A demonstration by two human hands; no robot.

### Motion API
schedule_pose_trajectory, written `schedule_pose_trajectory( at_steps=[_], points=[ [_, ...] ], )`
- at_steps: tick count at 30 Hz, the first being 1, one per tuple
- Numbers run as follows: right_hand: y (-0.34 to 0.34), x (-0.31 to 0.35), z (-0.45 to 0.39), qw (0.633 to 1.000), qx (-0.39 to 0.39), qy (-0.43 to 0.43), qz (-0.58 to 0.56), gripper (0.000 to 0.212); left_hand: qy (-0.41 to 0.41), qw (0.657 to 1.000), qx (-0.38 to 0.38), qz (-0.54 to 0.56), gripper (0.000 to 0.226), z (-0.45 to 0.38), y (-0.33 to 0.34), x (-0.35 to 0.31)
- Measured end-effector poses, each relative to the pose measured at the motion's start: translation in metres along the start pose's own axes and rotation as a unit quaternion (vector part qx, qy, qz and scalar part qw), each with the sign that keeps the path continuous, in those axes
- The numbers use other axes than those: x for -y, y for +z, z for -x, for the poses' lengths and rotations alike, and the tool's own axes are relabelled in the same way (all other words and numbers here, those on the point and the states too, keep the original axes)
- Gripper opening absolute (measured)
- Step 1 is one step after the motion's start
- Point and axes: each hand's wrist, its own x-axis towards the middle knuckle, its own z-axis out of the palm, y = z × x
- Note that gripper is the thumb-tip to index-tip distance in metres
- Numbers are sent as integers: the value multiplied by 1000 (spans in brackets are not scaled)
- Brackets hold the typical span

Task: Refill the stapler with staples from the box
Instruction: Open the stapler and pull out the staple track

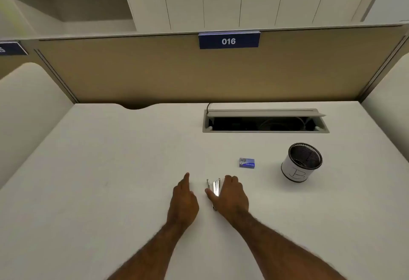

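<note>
A silver metal stapler [214, 187] lies on the white desk [110, 169], its front end pointing away from me and its arms spread apart. My right hand [230, 194] covers its right side, thumb on the left of it, fingers curled over it. My left hand [184, 195] rests on the desk just left of the stapler, index finger pointing forward, holding nothing. A small blue staple box [246, 162] lies closed on the desk, a short way beyond and right of my right hand.
A black mesh pen cup [302, 162] with a white label stands at the right. Behind it a cable hatch [265, 121] is open in the desk. A tan partition [177, 73] with a "016" sign [229, 40] closes off the far edge.
</note>
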Motion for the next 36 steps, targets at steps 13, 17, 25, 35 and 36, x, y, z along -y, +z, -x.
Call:
schedule_pose_trajectory(
  at_steps=[13, 17, 25, 35, 36],
  points=[
    [7, 1, -1, 998, 39, -35, -39, 39, -97, 981, 37, 167, 40, 16, -1, -22],
    [2, -4, 25, 984, 58, -86, -142, 25, -105, 948, 101, 282, 20, 30, -3, -35],
    [-12, -18, 64, 970, 99, -35, -217, 31, -141, 893, 165, 395, 28, 63, -6, -42],
    [-36, -29, 104, 756, 354, 73, -545, 53, -149, 839, 255, 457, 36, 99, -26, -42],
    [-37, -31, 105, 726, 367, 102, -572, 63, -154, 834, 253, 465, 34, 100, -28, -42]
  ],
)
